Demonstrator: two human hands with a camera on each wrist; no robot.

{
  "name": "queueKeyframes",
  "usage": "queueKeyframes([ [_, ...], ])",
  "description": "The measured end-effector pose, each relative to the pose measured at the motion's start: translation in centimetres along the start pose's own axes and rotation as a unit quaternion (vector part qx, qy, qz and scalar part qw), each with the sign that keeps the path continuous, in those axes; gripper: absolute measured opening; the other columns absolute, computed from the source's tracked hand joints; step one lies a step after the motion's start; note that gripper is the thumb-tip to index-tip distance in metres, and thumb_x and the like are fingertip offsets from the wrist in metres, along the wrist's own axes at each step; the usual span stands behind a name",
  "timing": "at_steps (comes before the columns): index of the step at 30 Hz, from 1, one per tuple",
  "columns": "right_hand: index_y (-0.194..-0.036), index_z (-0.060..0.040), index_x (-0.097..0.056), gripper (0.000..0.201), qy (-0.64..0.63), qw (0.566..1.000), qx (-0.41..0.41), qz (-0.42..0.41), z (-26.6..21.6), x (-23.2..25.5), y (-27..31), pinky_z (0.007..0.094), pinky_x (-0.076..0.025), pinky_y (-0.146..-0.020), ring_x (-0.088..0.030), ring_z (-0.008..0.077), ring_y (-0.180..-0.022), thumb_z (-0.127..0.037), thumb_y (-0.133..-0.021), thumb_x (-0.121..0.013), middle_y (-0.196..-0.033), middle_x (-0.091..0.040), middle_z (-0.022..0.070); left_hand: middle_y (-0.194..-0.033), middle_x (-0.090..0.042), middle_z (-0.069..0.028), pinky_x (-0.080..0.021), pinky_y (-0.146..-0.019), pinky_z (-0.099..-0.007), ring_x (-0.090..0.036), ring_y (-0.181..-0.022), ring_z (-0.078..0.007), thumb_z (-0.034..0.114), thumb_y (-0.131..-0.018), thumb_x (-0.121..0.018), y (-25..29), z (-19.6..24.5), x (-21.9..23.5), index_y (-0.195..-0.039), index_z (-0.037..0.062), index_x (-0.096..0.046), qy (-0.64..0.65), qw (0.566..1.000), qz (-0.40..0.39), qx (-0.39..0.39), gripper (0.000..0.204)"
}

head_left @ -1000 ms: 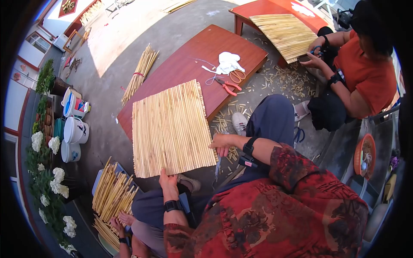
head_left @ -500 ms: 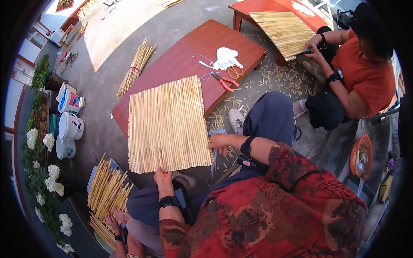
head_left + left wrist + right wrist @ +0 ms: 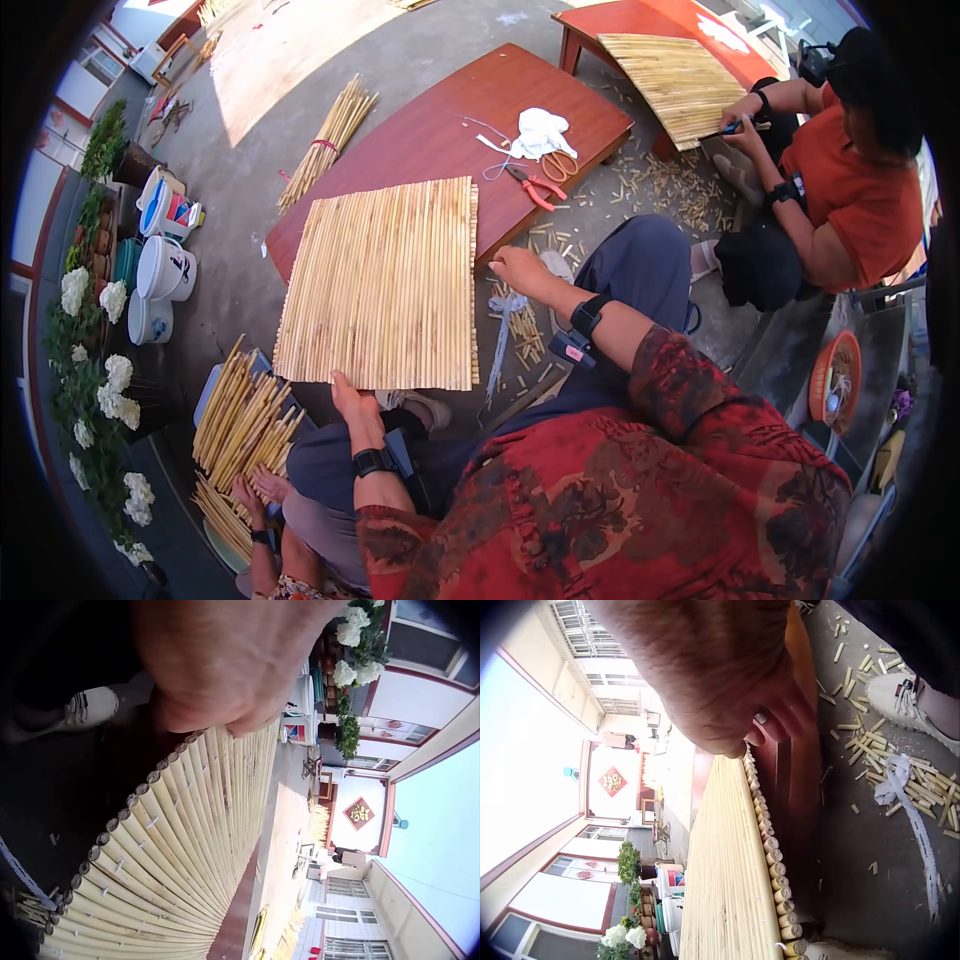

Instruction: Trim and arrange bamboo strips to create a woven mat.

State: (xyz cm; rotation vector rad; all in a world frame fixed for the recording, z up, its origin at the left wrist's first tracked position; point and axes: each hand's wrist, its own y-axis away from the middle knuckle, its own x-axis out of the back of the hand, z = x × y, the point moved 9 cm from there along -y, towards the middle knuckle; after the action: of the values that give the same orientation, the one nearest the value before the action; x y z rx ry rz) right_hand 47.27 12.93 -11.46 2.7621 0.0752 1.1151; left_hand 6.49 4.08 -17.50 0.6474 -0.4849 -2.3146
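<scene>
A mat of thin tied sticks (image 3: 380,285) lies partly over the low red table, its near part beyond the table's edge. At its near edge my left hand (image 3: 352,410) grips the stick ends; in the left wrist view that hand (image 3: 225,660) covers the edge. My right hand (image 3: 528,274) is just off the mat's right side, thumb and fingers drawn together, and no held thing shows. The right wrist view has this hand (image 3: 727,682) with curled fingers at the mat's far end (image 3: 731,847), hiding any contact.
Red-handled pliers (image 3: 536,188), scissors (image 3: 558,166) and a white cloth (image 3: 541,133) lie on the table (image 3: 470,100). Cut stick pieces litter the floor. A stick bundle (image 3: 328,145) is left of the table, loose sticks (image 3: 245,420) nearer. Two other people sit close by.
My right hand has come off the mat's right edge and moved up and outward. The mat's near end has swung slightly left with my left hand, which keeps its grip.
</scene>
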Motion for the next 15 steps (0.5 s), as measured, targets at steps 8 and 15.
queueKeyframes([
  [8,-0.092,0.0002,-0.057,0.028,-0.056,0.977,-0.002,0.208,0.5,5.3,-1.4,0.0403,-0.041,-0.078,-0.052,0.0349,-0.091,-0.025,-0.082,-0.048,-0.092,-0.056,0.0211,-0.107,-0.054,-0.0133,-0.046,-0.080,-0.0376,-0.054,-0.095,-0.0244,0.019,-0.088,-0.046,-0.7,7.5,-1.7,-0.111,-0.0037,-0.047,-0.033,0.994,-0.090,-0.053,0.032],
  [15,-0.094,0.0016,-0.057,0.038,0.049,0.984,-0.077,0.154,2.9,4.8,-2.1,0.0418,-0.041,-0.079,-0.052,0.0359,-0.091,-0.032,-0.085,-0.042,-0.094,-0.057,0.0211,-0.101,-0.057,-0.0121,-0.047,-0.076,-0.0344,-0.057,-0.088,-0.0217,0.026,-0.087,-0.049,-2.1,9.5,-4.7,-0.106,-0.0028,-0.051,-0.142,0.974,-0.176,-0.030,0.034],
])
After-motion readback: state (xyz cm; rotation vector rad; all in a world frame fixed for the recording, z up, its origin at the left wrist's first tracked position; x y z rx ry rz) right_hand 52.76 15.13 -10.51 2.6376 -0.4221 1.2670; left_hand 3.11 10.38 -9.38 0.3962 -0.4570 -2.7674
